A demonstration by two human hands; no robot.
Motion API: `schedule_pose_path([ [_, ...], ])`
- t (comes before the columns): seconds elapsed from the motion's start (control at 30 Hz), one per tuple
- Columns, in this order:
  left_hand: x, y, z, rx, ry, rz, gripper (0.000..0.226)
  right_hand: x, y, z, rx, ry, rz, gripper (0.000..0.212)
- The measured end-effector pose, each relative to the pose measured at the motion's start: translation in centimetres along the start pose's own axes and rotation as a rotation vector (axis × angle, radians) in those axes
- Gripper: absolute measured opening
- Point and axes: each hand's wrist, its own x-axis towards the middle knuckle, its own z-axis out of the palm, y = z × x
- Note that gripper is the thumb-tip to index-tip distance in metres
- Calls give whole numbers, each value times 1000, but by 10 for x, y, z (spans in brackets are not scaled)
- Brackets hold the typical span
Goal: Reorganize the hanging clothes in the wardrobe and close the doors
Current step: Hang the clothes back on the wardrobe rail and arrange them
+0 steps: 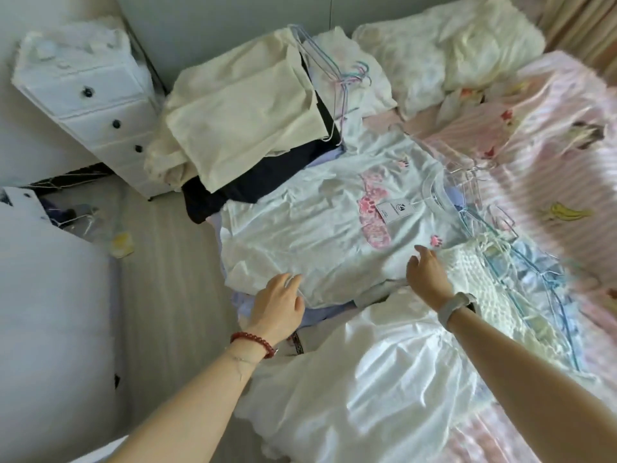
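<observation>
- Far left, I note a white drawer unit (96,105) with dark knobs, standing on the floor against the wall, just beside the bed's corner.
- Next, a cream garment (247,121) lies atop a dark garment (253,182) at the bed's near-left corner; wire hangers (337,75) stick out from that pile toward the wall.
- My left hand (278,304), red bead bracelet (253,342) at the wrist, rests palm down on the lower hem of the pale T-shirt (334,208); fingers spread apart, gripping nothing that I can see.
- The pale T-shirt lies flat on the bed (551,155), front up with pink paw prints and a paper tag (394,210). Its long axis runs left to right: hem at left, collar pointing right.
- My right hand (425,272), white band (455,305) at the wrist, hovers over the shirt's near edge, fingers loosely open, empty. The shirt lies mainly beyond and between both hands.
- Right of that hand, a white knitted piece (480,279) and tangled blue hangers (521,262).
- Nearest me, a white garment (384,379) is bunched.
</observation>
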Motion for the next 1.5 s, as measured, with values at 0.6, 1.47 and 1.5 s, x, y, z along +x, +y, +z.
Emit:
schedule_pose_path([
  [0.6, 104, 14, 123, -34, -297, 2, 56, 170, 123, -2, -224, 178, 412, 52],
  [1.47, 137, 6, -19, -206, 138, 54, 62, -17, -9, 82, 502, 225, -67, 20],
  [1.5, 144, 10, -32, -103, 189, 127, 64, -26, -6, 78, 461, 238, -101, 24],
])
